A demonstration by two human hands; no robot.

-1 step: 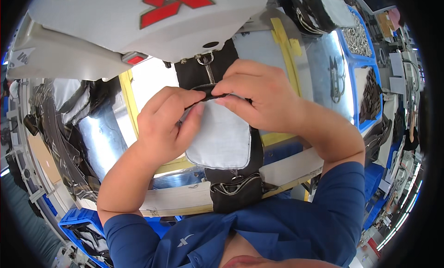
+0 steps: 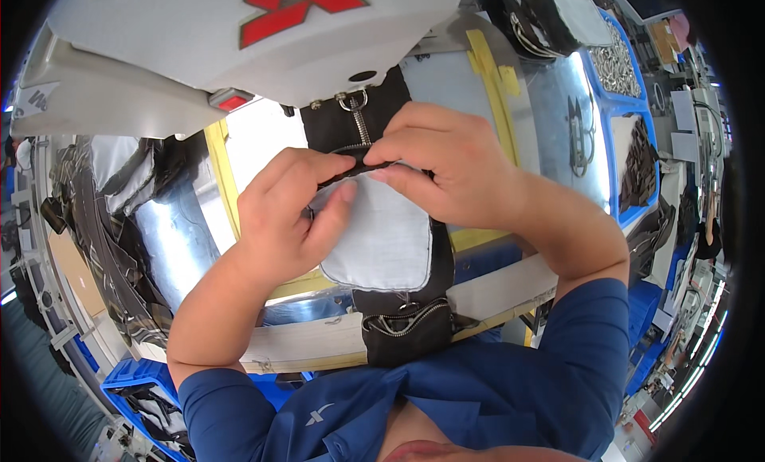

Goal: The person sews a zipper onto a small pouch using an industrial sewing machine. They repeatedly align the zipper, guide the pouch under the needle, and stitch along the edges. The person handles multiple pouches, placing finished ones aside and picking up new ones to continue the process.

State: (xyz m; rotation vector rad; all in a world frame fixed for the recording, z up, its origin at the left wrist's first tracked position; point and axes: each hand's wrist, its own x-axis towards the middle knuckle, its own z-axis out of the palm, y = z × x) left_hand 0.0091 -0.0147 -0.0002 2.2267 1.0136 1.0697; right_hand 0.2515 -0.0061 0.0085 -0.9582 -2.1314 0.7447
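In front of me a black fabric piece with a pale grey-white lining panel (image 2: 381, 239) lies on the worktable, under the sewing machine head (image 2: 183, 39). Along the panel's far edge runs a dark zippered edge (image 2: 348, 152). My left hand (image 2: 279, 215) has its fingertips on the left part of that edge, thumb bent over the lining. The right hand (image 2: 456, 165) pinches the same edge between thumb and fingers, close beside the left fingertips. Beyond them a metal zipper (image 2: 362, 129) leads to the machine. A black zippered end (image 2: 409, 334) hangs over the table's near edge.
Dark fabric pieces (image 2: 119, 247) are piled at the left. At the right stand blue bins (image 2: 655, 171) with metal parts and dark pieces. Yellow tape (image 2: 494, 95) marks the tabletop. Another blue bin (image 2: 119, 382) sits low at the left.
My left thumb has shifted very slightly on the lining. Otherwise both hands and the fabric stay in place.
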